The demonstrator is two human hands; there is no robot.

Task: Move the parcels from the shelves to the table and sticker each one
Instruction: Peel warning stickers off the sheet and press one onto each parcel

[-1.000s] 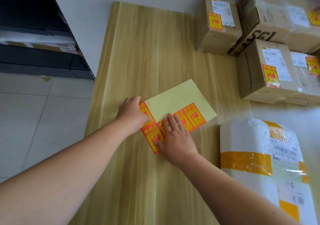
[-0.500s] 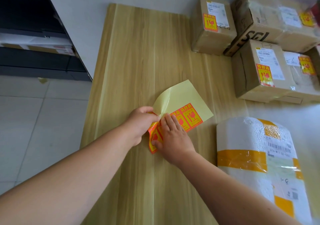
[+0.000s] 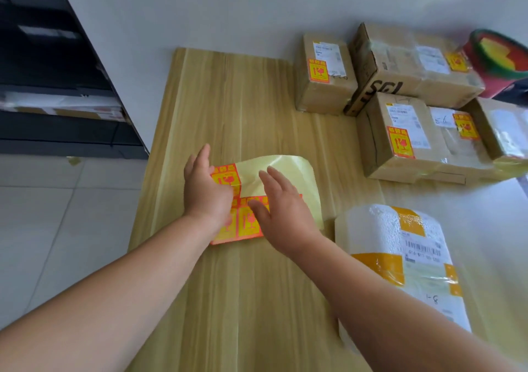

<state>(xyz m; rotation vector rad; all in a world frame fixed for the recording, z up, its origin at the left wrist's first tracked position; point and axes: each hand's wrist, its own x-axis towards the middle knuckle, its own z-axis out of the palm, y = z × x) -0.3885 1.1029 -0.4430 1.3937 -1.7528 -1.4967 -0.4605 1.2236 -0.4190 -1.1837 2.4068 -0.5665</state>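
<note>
Left hand (image 3: 205, 197): thumb raised, the other fingers curled onto a square orange-and-yellow sticker (image 3: 226, 177) at the sheet's far left corner, fingertips hidden.
Right hand (image 3: 283, 214): palm down over the sheet, fingers straight and slightly apart; whether it touches cannot be told.
Sticker sheet: a glossy pale yellow backing sheet (image 3: 288, 171) lies mid-table, its far edge curling up, more orange stickers along its near side.
Table: a light wooden table (image 3: 243, 100) against a white wall.
Waiting parcel: a white bubble-wrapped parcel (image 3: 380, 228) banded with yellow tape, just right of the sheet.
Boxes: brown cardboard boxes (image 3: 325, 91) clustered at the far right, several bearing orange stickers.
Shelves: dark shelving (image 3: 57, 71) stands beyond the table's left side.
</note>
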